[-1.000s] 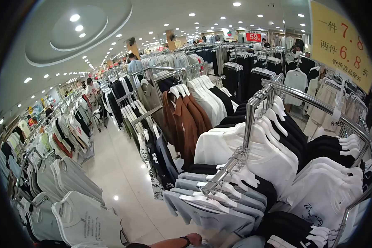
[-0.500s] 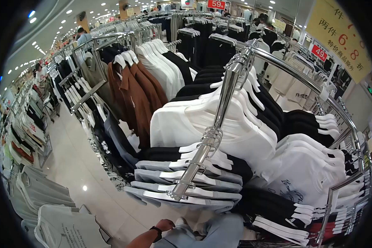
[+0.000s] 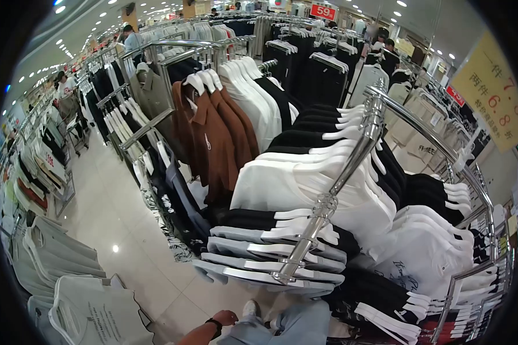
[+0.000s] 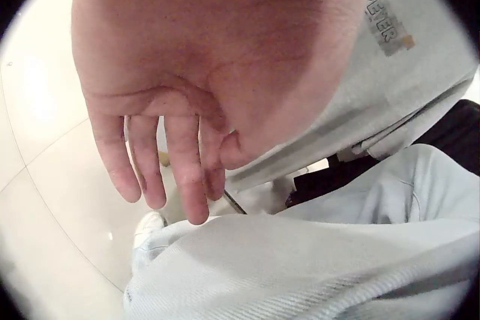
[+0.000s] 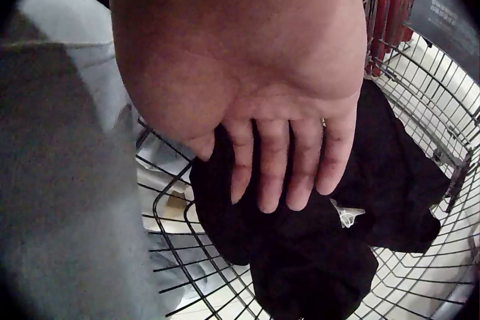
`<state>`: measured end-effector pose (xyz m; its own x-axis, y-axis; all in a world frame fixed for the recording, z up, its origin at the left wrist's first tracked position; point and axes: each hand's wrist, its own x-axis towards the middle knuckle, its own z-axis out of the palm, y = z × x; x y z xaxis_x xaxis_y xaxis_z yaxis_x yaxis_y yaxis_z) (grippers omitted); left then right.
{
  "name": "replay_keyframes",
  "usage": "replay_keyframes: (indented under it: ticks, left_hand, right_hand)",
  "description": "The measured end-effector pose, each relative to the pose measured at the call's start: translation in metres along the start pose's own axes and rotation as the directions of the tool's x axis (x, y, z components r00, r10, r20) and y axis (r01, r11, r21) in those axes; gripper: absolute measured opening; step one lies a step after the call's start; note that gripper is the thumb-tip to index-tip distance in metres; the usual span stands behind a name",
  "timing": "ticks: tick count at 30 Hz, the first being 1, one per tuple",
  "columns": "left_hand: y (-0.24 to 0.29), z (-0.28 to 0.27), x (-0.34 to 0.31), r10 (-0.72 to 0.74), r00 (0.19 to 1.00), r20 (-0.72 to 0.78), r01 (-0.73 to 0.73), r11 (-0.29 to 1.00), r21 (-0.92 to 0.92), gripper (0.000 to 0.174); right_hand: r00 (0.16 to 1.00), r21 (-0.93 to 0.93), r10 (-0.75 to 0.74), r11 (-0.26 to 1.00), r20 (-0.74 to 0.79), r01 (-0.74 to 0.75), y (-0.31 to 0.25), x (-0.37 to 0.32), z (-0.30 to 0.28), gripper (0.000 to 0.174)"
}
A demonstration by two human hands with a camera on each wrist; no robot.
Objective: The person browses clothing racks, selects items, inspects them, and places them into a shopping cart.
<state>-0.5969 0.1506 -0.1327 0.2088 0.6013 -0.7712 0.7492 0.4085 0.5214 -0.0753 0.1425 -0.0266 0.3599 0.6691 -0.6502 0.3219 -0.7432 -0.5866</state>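
Left grip and right grip empty, fingers loosely extended, black garment by the right one's fingertips in wire basket; seemingly no handling underway, any pick-up calls for curling fingers round cloth.

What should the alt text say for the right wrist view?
An open right hand, fingers loosely extended, in front of black cloth in a wire basket; whether they touch is unclear. A small whitish piece shows against the cloth, and a greyish-blue trouser leg fills the left side.

Room over aisle flr; wire bskt wall beside blk cloth in way.
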Motion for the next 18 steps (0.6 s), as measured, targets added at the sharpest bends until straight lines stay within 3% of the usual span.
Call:
replay_keyframes:
  ticks: [3, 6, 13, 16, 18]
  left_hand:
    - [-0.003, 0.001, -0.014, -0.027, 0.999, 0.039, 0.027, 1.0, 0.003, 0.036]
    - [-0.019, 0.013, -0.01, 0.001, 1.0, -0.004, -0.001, 0.999, -0.044, 0.034]
    - [-0.046, 0.038, -0.003, -0.086, 0.995, -0.049, 0.079, 0.989, -0.127, 0.034]
    - [-0.049, 0.037, -0.013, -0.062, 0.996, -0.063, 0.055, 0.992, -0.115, 0.038]
    - [-0.042, 0.03, -0.019, -0.048, 0.998, -0.046, 0.05, 0.998, 0.025, 0.042]
  right_hand:
    - [1.0, -0.012, -0.008, 1.0, 0.01, 0.008, -0.005, 0.002, 0.006, 0.07]
    - [1.0, -0.019, -0.007, 1.0, 0.021, 0.008, -0.003, 0.007, 0.015, 0.07]
    - [0.998, -0.057, 0.006, 0.998, 0.061, -0.003, 0.02, 0.017, 0.025, 0.069]
    - [0.997, -0.067, 0.022, 0.998, 0.079, -0.016, 0.033, 0.021, 0.03, 0.069]
    - [0.996, -0.07, 0.022, 0.997, 0.087, -0.016, 0.038, 0.024, 0.031, 0.069]
